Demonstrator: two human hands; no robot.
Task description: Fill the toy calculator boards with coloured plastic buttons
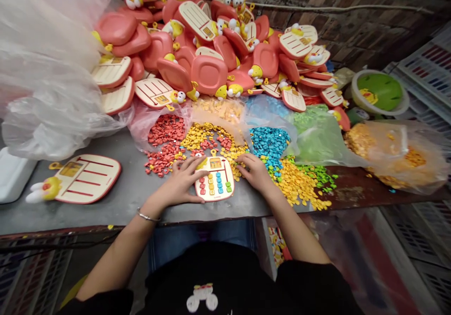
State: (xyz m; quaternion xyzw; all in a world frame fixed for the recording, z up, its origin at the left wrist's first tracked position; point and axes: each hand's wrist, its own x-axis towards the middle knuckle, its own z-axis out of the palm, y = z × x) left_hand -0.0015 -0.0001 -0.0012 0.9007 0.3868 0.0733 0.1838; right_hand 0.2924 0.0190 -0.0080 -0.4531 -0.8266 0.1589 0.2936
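A cream toy board (224, 195) lies in front of me, with rows of red, yellow, blue and green pieces on its slotted face. My left hand (179, 183) grips its left side, thumb along the lower edge and fingers by the yellow duck head at the top. Just right of the board, my right hand (256, 173) has its fingers bent over loose yellow pieces (232, 154); whatever its fingertips hold is too small to make out. Red pieces (164, 160) spill beside my left hand. Blue pieces (269, 141) lie beyond my right hand, with more yellow pieces (299, 183) to its right.
A high heap of red-backed toy boards (209, 74) fills the back, against a brick wall. Another board (89, 179) lies at the left near a large plastic bag (45, 71). Green pieces (322, 176), a bag of orange pieces (405, 155) and a bowl (380, 92) stand right.
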